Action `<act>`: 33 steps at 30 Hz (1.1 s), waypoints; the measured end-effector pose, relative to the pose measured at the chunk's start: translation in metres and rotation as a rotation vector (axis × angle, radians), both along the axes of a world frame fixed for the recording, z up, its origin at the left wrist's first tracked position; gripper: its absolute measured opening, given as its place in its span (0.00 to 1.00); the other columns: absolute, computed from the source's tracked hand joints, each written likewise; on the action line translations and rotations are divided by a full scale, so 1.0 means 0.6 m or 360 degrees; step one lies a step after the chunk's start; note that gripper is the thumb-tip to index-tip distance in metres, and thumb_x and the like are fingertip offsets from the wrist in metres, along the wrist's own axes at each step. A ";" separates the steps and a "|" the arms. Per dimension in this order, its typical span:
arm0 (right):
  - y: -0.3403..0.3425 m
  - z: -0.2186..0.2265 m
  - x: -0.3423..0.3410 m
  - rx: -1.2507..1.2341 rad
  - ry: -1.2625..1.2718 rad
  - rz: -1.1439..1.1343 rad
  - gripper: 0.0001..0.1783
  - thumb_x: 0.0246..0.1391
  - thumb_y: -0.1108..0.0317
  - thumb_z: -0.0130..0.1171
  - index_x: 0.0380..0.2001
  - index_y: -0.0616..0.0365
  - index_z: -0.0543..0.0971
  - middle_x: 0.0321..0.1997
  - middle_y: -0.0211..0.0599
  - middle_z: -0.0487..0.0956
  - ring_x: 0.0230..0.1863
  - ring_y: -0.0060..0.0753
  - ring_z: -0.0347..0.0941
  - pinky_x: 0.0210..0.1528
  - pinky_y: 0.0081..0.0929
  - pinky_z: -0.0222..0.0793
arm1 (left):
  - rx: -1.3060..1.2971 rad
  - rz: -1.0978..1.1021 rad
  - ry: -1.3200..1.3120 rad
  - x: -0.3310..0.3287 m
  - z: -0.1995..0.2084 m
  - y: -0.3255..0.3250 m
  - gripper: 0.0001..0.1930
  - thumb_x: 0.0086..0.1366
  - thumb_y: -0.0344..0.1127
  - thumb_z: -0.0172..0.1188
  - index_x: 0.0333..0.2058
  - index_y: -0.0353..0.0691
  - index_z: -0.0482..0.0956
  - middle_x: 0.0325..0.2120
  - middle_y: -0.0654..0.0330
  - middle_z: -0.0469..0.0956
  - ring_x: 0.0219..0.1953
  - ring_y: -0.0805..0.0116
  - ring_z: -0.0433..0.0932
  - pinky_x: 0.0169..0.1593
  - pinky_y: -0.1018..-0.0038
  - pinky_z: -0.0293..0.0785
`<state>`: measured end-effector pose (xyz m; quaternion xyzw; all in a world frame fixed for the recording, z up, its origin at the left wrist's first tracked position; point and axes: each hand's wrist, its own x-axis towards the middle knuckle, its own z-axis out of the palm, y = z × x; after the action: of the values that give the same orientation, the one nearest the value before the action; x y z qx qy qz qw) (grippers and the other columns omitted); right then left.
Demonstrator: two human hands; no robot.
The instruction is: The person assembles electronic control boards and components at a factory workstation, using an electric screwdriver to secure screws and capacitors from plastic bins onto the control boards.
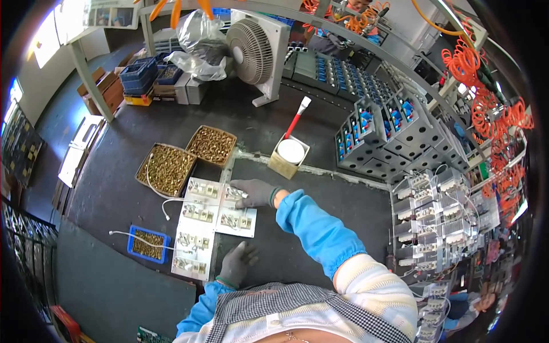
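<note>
My gloved right hand [253, 192] reaches across to the upper right of a group of white metal plates [210, 239] carrying small electrical parts. Its fingers are closed at a white plate with parts [230, 194]; the exact grip is partly hidden. Thin white cables run left from the group, one ending in a connector [167, 216]. Nearer to me, my gloved left hand [237, 265] hovers right of the plates, holding nothing, with thumb and fingers apart. A blue tray of small brass-coloured screws [148, 230] stands left of the plates.
Behind the plates stand two cardboard boxes of brass-coloured parts [143, 178] [190, 143]. A small box holds a white tub [291, 151] and a red-handled brush [293, 123]. Grey metal housings [394, 131] and wired assemblies [437, 217] occupy the right; a fan [251, 51] stands behind.
</note>
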<state>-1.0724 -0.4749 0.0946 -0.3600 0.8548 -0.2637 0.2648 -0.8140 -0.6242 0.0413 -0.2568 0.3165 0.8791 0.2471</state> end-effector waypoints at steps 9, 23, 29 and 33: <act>0.083 0.024 0.100 -0.0104 0.0132 -0.0603 0.52 0.51 0.52 0.73 0.74 0.60 0.62 0.64 0.58 0.78 0.63 0.59 0.76 0.65 0.44 0.71 | -0.0347 -0.0012 -0.0189 0.003 0.038 0.001 0.23 0.74 0.49 0.61 0.59 0.40 0.74 0.48 0.61 0.77 0.46 0.65 0.75 0.52 0.62 0.76; 0.293 0.233 0.348 -0.0501 0.0243 -0.1549 0.47 0.54 0.47 0.72 0.69 0.65 0.69 0.57 0.58 0.83 0.55 0.50 0.83 0.59 0.38 0.76 | 0.0428 -0.0243 0.0552 -0.058 0.191 0.161 0.39 0.77 0.63 0.46 0.71 0.36 0.64 0.64 0.47 0.73 0.65 0.51 0.75 0.69 0.56 0.72; 0.337 0.260 0.395 -0.0301 0.0221 -0.1556 0.34 0.66 0.51 0.62 0.66 0.66 0.74 0.59 0.51 0.83 0.60 0.36 0.79 0.63 0.33 0.72 | 0.0418 -0.0394 0.0107 -0.016 0.144 0.165 0.42 0.72 0.72 0.48 0.69 0.43 0.69 0.64 0.49 0.75 0.62 0.49 0.78 0.63 0.50 0.78; 0.331 0.273 0.430 -0.0340 0.0145 -0.1710 0.29 0.68 0.49 0.60 0.59 0.63 0.80 0.49 0.42 0.86 0.51 0.29 0.80 0.57 0.29 0.73 | 0.0404 -0.0580 0.0018 -0.003 0.148 0.159 0.40 0.72 0.72 0.47 0.68 0.46 0.71 0.61 0.51 0.78 0.59 0.52 0.81 0.58 0.53 0.82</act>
<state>-0.8142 -0.2760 0.2582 0.0913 0.8974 -0.4313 0.0178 -0.8159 -0.5288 0.1304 -0.1573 0.2459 0.8542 0.4303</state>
